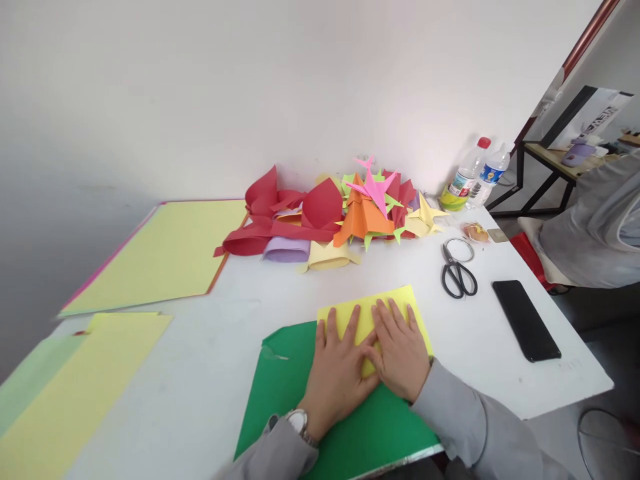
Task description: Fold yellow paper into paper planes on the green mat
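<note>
A piece of yellow paper lies partly on a green board or sheet at the table's front edge and partly on the white table. My left hand rests flat on the yellow paper's left part, fingers spread. Pressed on its right part is my right hand, fingers stretched out, its thumb touching or overlapping the left hand. Both hands lie palm down and hide much of the paper, so I cannot tell whether it is folded. A wristwatch sits on my left wrist.
Black-handled scissors, a roll of tape and a phone lie on the right. Red folded paper pieces and an orange paper plane pile by the wall. Bottles stand behind. Yellow sheets lie left. A person's sleeve shows right.
</note>
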Tool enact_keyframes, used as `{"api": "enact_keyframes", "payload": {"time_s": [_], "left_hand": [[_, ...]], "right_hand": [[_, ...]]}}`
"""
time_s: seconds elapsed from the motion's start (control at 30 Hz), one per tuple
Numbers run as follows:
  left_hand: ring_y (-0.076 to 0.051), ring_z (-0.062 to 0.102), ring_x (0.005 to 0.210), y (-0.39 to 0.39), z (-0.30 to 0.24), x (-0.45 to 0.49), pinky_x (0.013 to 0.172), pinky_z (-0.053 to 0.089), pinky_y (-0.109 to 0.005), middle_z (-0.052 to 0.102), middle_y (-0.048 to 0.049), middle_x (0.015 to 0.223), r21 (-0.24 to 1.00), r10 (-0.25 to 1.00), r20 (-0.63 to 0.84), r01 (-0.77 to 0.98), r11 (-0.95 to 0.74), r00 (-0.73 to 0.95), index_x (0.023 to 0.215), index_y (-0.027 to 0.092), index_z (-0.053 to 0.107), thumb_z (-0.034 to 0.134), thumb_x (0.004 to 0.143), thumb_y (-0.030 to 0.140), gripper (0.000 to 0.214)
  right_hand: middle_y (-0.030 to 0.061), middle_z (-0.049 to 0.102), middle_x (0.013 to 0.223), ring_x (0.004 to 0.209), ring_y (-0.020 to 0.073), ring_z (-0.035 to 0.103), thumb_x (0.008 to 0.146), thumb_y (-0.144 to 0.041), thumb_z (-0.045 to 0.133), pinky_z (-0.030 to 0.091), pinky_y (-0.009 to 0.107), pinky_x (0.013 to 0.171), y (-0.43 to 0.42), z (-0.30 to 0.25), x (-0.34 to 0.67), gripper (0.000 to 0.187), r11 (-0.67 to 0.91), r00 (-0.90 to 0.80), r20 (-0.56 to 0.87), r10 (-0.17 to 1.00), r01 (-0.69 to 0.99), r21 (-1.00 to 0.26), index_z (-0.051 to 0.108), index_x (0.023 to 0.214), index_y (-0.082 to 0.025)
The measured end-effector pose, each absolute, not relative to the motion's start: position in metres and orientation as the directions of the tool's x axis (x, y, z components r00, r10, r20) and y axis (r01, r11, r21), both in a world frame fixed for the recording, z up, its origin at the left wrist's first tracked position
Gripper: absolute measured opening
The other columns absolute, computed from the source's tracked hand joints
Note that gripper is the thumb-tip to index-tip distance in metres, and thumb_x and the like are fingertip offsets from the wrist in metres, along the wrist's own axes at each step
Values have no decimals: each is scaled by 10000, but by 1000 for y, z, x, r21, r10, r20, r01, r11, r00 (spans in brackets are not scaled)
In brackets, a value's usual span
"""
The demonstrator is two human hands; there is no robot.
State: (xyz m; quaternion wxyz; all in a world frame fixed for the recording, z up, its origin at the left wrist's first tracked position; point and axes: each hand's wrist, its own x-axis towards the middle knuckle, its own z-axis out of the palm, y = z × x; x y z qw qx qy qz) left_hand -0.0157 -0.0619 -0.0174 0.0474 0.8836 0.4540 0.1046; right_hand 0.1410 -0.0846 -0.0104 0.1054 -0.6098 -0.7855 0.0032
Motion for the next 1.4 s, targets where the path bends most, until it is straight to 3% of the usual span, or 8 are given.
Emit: {"api": "enact_keyframes", "payload": {"time_s": [0.27,0.5,0.87,1.27,1.4], "left_hand": [[-548,150,1359,-61,-20,-18,1006,212,-709,358,-119,1503,207,804,159,777,-595,573,1399,373,442,500,778,691,700],[-530,158,1362,-61,-18,-17,1012,217,-697,353,-114,1506,226,811,164,779,-585,561,1397,376,444,488,771,714,713],[-522,152,1365,-60,-21,-22,1028,187,-692,340,-108,1514,239,799,162,762,-601,579,1422,382,397,473,709,794,826],[-530,155,1366,-60,-16,-21,1031,186,-687,334,-106,1524,244,804,126,768,-593,581,1411,375,418,469,724,784,801],[-522,149,1374,-60,-16,-21,1040,172,-681,340,-97,1526,240,808,124,773,-587,575,1411,374,419,506,722,763,796]], "right_hand": [[96,262,1560,1439,301,180,987,-456,289,134,574,1131,-93,-21,168,601,258,-250,119,961,964,-60,271,1485,-119],[125,192,1577,1440,343,142,928,-613,315,108,610,1108,-96,-20,181,756,324,-322,78,944,946,-16,210,1506,-137],[160,243,1560,1426,380,165,858,-730,329,97,628,1092,-97,-18,194,848,391,-392,61,918,920,35,238,1503,-187],[144,165,1585,1426,387,179,960,-472,370,203,662,1055,-128,-14,239,642,166,-173,75,982,982,94,128,1520,-273],[119,182,1585,1427,356,203,971,-351,345,237,637,1066,-130,-7,246,637,163,-169,64,984,983,89,37,1523,-276]]}}
